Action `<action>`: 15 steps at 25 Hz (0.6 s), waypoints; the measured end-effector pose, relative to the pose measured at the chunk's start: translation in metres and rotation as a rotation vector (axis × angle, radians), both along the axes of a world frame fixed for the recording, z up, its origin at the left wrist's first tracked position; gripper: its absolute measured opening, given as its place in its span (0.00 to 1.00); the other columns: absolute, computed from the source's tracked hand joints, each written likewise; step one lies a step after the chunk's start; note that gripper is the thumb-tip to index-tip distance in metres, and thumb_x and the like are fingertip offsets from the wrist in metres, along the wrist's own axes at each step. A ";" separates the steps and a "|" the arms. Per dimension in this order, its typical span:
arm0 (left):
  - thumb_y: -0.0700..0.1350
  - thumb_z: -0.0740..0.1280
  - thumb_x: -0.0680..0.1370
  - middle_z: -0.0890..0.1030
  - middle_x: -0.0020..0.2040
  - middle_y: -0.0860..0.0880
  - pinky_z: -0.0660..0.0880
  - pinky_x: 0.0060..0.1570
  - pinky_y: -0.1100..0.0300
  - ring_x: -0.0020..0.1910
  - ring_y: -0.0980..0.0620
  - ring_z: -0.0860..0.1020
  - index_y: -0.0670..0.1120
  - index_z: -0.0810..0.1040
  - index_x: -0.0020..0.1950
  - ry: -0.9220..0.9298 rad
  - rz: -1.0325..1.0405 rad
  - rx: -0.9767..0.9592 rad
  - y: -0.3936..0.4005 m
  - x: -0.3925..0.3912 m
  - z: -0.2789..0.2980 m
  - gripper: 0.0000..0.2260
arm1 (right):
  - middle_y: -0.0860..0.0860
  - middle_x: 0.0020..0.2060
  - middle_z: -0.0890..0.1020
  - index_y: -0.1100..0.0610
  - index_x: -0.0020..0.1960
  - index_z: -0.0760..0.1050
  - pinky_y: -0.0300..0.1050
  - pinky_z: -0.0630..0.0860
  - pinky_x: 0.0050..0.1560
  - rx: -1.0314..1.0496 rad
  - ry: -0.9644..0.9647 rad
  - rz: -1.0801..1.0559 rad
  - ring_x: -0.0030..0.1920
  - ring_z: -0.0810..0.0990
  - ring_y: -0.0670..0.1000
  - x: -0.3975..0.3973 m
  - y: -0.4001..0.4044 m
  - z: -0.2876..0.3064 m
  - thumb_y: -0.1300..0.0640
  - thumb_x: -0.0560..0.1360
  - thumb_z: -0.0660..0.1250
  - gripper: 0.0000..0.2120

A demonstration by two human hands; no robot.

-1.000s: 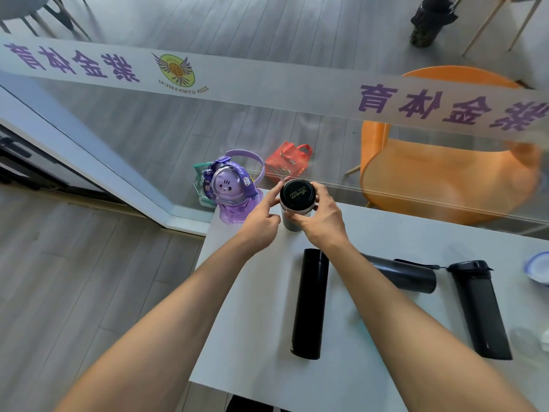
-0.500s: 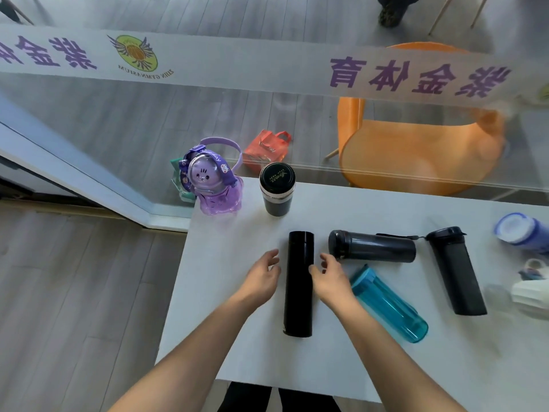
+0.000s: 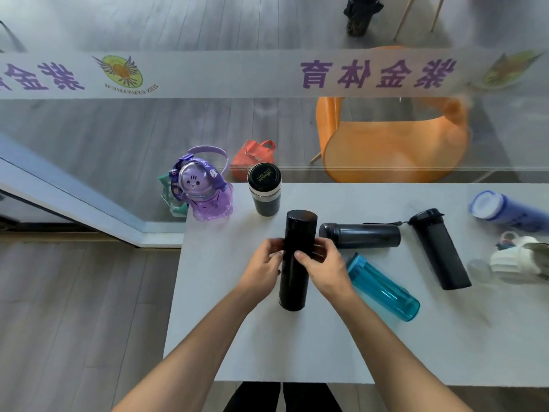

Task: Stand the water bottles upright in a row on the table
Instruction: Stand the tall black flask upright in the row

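Note:
A tall black flask (image 3: 294, 281) is gripped from both sides, my left hand (image 3: 263, 267) on its left and my right hand (image 3: 323, 267) on its right; its far end is raised toward me. At the table's far left corner stands a purple cartoon bottle (image 3: 205, 191), upright, with a short black-lidded tumbler (image 3: 264, 190) upright beside it. Lying flat on the white table (image 3: 237, 337) are a dark grey bottle (image 3: 361, 235), a teal bottle (image 3: 383, 288) and a black square bottle (image 3: 439, 249).
A blue bottle (image 3: 505, 211) lies at the far right, with a white bottle (image 3: 520, 258) below it, blurred. A glass wall with a printed band runs along the table's far edge; an orange chair (image 3: 392, 138) and a red bag (image 3: 255, 154) sit behind it.
Both hands left the short tumbler standing, came back toward me, and closed on the long black flask. The flask's far end has lifted off the table.

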State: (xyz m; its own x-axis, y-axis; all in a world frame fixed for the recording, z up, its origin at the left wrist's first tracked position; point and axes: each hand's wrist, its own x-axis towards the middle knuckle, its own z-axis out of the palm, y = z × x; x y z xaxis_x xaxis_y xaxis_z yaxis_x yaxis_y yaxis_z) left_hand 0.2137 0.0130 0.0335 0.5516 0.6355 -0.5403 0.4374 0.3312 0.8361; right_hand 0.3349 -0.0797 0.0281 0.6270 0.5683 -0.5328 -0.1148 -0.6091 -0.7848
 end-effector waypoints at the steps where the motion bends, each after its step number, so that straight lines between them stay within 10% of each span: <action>1: 0.39 0.57 0.82 0.80 0.58 0.55 0.76 0.53 0.58 0.57 0.58 0.78 0.49 0.74 0.63 -0.010 -0.012 0.035 -0.001 -0.002 0.006 0.13 | 0.46 0.57 0.81 0.47 0.63 0.71 0.48 0.76 0.64 0.010 -0.050 0.011 0.60 0.79 0.49 -0.002 -0.003 0.008 0.50 0.72 0.76 0.23; 9: 0.36 0.57 0.81 0.79 0.62 0.55 0.75 0.63 0.54 0.54 0.70 0.77 0.51 0.73 0.64 -0.034 -0.099 0.165 -0.025 -0.031 0.024 0.16 | 0.41 0.55 0.79 0.40 0.63 0.69 0.39 0.77 0.53 0.073 -0.340 0.158 0.57 0.78 0.43 -0.037 -0.037 0.031 0.42 0.65 0.79 0.31; 15: 0.37 0.58 0.80 0.78 0.61 0.58 0.74 0.64 0.49 0.60 0.58 0.78 0.55 0.72 0.65 -0.047 -0.120 0.158 -0.025 -0.034 0.018 0.18 | 0.42 0.51 0.78 0.45 0.65 0.70 0.39 0.74 0.55 0.056 -0.362 0.173 0.54 0.76 0.46 -0.035 -0.027 0.042 0.48 0.67 0.80 0.31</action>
State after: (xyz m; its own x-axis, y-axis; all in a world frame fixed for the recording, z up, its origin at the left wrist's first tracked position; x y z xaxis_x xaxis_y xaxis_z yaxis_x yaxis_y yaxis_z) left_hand 0.1797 -0.0116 0.0518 0.6507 0.6382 -0.4113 0.4253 0.1423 0.8938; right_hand 0.3000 -0.1063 0.0699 0.6607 0.7040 -0.2605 0.2754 -0.5501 -0.7884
